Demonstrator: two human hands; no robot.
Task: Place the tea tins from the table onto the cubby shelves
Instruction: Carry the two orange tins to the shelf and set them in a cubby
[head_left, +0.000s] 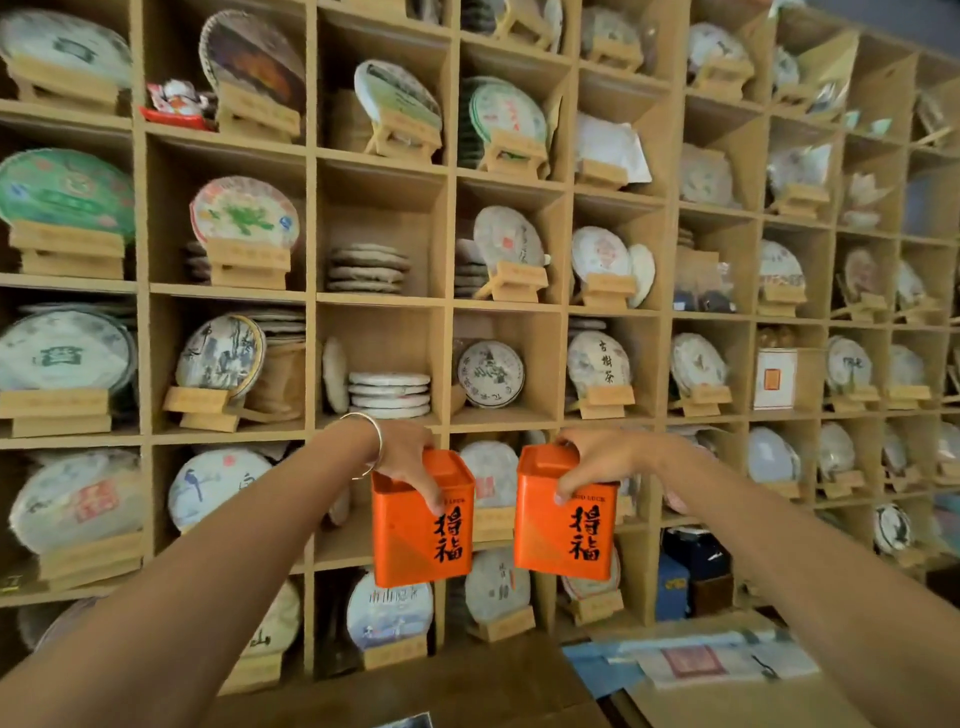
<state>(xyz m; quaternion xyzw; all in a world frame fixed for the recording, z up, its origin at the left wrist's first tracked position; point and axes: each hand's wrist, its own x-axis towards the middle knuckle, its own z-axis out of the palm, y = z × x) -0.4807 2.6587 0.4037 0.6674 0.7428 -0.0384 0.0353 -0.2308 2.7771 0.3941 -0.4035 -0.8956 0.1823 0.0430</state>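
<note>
Orange metal tea tins, two of them, rectangular with black brush characters on their fronts, hang side by side in the air in front of the wooden cubby shelves (311, 291), touching neither a shelf board nor each other. The left tin (422, 519) is gripped from above by the left hand (410, 460), fingers curled over its lid and thumb down the front; a silver bangle (375, 441) circles that wrist. The right tin (566, 512) is gripped the same way by the right hand (592, 457). Both tins sit level with the shelf row holding paper-wrapped round tea cakes (218, 488) on small wooden stands (88, 558). Below, at the bottom edge, a brown desk (467, 691) carries printed papers (691, 662) near its right side.
</note>
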